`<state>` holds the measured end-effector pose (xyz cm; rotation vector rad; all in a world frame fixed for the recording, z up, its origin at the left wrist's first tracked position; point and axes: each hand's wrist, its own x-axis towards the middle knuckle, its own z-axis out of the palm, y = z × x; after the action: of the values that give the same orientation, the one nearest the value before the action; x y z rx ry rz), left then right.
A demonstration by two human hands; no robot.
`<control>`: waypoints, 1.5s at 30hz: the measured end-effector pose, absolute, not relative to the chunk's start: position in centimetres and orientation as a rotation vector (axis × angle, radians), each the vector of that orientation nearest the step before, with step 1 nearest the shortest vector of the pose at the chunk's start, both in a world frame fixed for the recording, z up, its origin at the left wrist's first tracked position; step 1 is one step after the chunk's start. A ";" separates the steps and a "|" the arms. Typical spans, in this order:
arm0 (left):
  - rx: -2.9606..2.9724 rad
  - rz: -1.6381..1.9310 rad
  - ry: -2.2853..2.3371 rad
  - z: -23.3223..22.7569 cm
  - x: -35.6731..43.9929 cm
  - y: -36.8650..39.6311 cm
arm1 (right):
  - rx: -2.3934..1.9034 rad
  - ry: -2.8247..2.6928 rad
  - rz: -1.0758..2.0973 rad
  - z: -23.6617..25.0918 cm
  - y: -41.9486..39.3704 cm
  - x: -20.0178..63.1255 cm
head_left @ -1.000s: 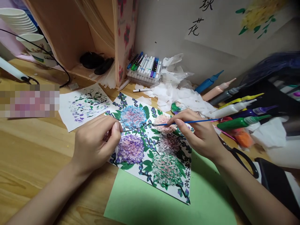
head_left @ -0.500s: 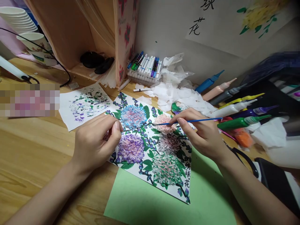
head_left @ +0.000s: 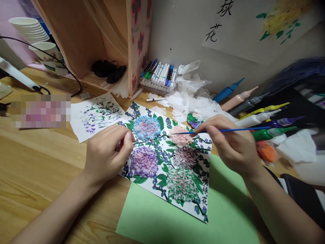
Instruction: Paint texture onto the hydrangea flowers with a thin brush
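Note:
A painting (head_left: 162,159) on white board lies on the table, with fluffy raised flowers in blue, purple, peach, dark pink and green among painted leaves and branches. My right hand (head_left: 228,144) pinches a thin blue paintbrush (head_left: 243,129), its tip over the peach flower (head_left: 180,136) at the upper right; whether it touches cannot be told. At the painting's left edge rests my left hand (head_left: 108,152), fingers curled and thumb pressed in; anything inside is hidden. Beyond my right fingers is a small paint palette (head_left: 194,119) smeared green and purple.
Green paper (head_left: 152,213) lies under the painting. A paint-dabbed white sheet (head_left: 98,117) is at left. Behind are a box of markers (head_left: 159,76) and crumpled tissues (head_left: 195,101). Several paint bottles (head_left: 254,118) lean at right. Stacked paper cups (head_left: 47,56) stand back left.
My right hand has shifted right with the paintbrush, whose tip now lies over the peach flower rather than at its left edge. The whole view has slid slightly; my left hand keeps its pose.

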<state>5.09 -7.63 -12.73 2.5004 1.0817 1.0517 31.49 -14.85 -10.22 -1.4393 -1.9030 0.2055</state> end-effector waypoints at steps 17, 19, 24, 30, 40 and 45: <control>2.571 1.056 1.000 -12.6 4.9 -7.6 | -1.981 -1.632 -0.332 -12.1 -13.1 37.7; 2.583 1.032 1.006 -12.5 4.8 -7.6 | -1.892 -1.638 -0.340 -12.2 -13.1 37.7; 2.583 1.038 1.023 -12.4 4.8 -7.6 | -1.779 -1.658 -0.341 -11.8 -13.2 37.5; 2.594 1.042 1.021 -12.3 5.0 -7.6 | -1.878 -1.636 -0.263 -11.6 -13.3 37.1; 2.644 1.046 1.032 -12.3 4.9 -7.5 | -1.821 -1.655 -0.232 -10.9 -13.2 36.9; 2.658 1.052 1.023 -12.3 5.0 -7.4 | -1.684 -1.474 -0.094 -9.7 -14.9 36.2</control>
<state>4.97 -7.35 -12.29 2.6582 1.0231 1.0515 36.19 -14.90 -9.67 -1.6837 -1.4738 -0.0942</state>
